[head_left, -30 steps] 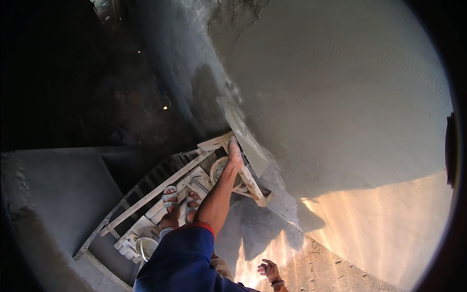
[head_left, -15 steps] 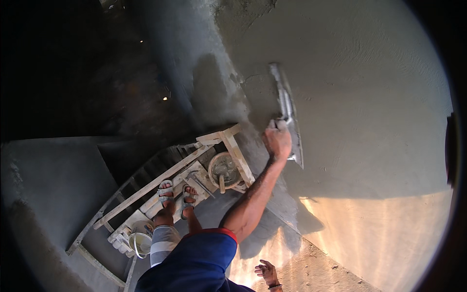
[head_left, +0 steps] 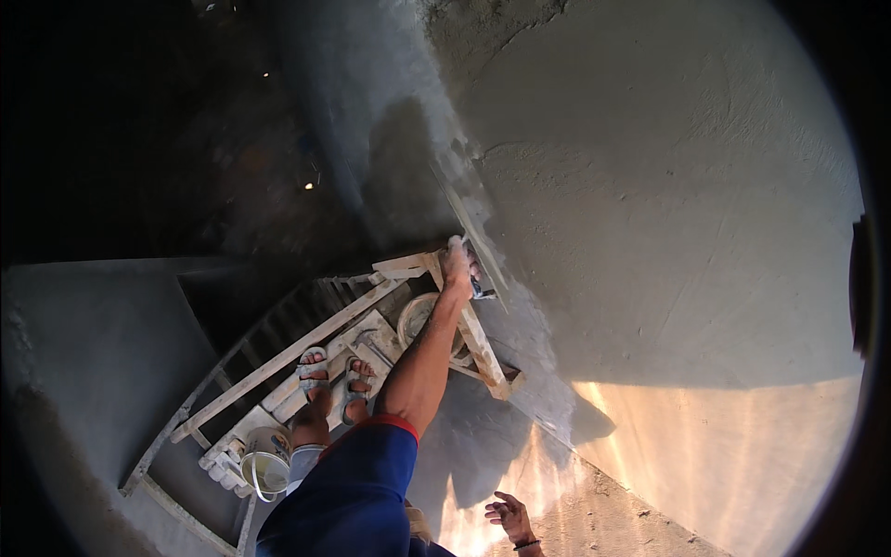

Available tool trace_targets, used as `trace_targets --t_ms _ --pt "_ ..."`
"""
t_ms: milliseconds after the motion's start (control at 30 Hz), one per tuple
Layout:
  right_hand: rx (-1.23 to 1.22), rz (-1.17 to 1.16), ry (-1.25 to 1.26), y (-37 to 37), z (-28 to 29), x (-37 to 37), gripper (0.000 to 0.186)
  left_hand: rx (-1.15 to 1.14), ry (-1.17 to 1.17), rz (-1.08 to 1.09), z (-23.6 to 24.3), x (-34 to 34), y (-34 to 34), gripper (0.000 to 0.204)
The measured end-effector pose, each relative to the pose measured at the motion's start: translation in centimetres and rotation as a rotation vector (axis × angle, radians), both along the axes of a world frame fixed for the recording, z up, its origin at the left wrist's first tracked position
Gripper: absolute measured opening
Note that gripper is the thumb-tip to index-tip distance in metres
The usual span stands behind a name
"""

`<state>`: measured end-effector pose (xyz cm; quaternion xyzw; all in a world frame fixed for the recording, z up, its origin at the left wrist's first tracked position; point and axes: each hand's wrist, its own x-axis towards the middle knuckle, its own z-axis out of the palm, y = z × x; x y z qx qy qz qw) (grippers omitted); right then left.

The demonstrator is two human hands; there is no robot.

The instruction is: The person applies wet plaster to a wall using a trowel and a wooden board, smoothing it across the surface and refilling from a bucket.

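My left hand point(head_left: 458, 269) is closed round the handle of a long, narrow plastering trowel point(head_left: 479, 243), its blade seen nearly edge-on. The trowel is by the left border of the grey plastered wall point(head_left: 650, 213), above the wooden frame point(head_left: 478, 348). Whether the blade touches the wall I cannot tell. Partly behind my left forearm is a round basin point(head_left: 411, 317). Low on the right, my right hand point(head_left: 508, 516) hangs with fingers apart and slightly bent, holding nothing, a dark band at its wrist.
My sandalled feet point(head_left: 314, 364) stand on a plank platform point(head_left: 288, 401) with a wooden rail along it. A hammer-like tool point(head_left: 374, 348) lies beside them. At the platform's left end is a pale bucket point(head_left: 268, 464) with a handle. A dark space drops away at upper left.
My left hand has swept the trowel left and slightly down, from the wet wall to its left border. The blade has turned more edge-on. My forearm now covers part of the basin.
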<state>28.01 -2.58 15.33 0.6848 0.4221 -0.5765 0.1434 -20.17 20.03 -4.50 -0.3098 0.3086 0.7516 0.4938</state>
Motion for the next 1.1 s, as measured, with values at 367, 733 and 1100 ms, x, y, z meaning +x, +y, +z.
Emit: trace_targets --t_ms 367,733,1100 --pt "-0.176 -0.245 0.076 -4.8 -2.5 11.8 0.052 -0.102 0.248 -0.089 9.3 -3.2 6.3 0.03" --pt "-0.04 -0.085 -0.019 2.2 0.7 1.5 0.037 -0.057 1.22 -0.086 33.8 12.3 0.9 0.017" --pt "0.003 0.009 -0.029 1.4 0.6 -1.4 0.042 0.23 0.025 -0.043 14.3 -0.3 -0.4 0.036"
